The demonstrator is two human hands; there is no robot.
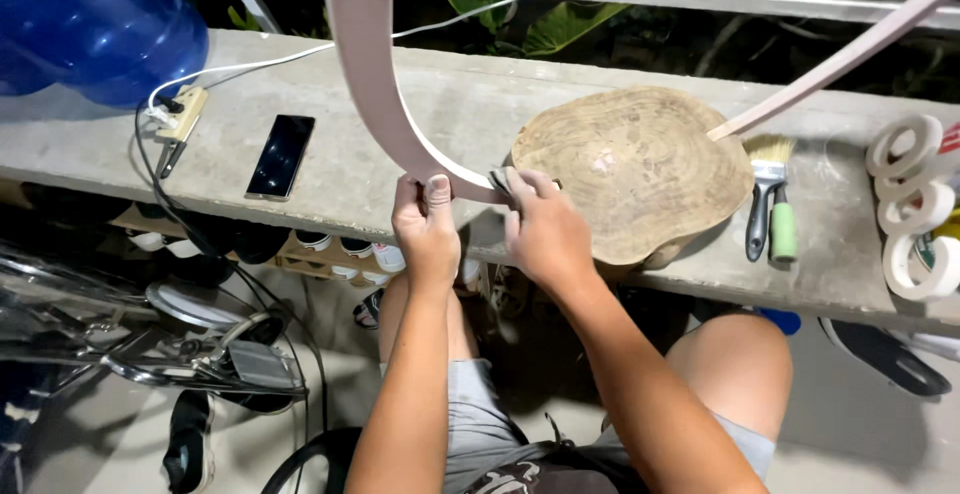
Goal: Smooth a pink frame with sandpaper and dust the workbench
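Apparently both fingers (437, 194) pinch pale strip (372, 84).

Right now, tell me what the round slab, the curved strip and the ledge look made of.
Round slab: wood, raw and matt; growth rings show.
Curved strip: probably thin flexible edge banding or veneer, smooth pale pink; it bends in an arc, pinched by the left hand and right hand.
Ledge: bare concrete, grey and rough.

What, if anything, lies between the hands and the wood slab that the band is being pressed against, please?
Nothing visible does. The left hand pinches the pale band just left of the wood slab, and the right hand presses the band's end at the slab's left edge. The brush and tape rolls lie off to the right.
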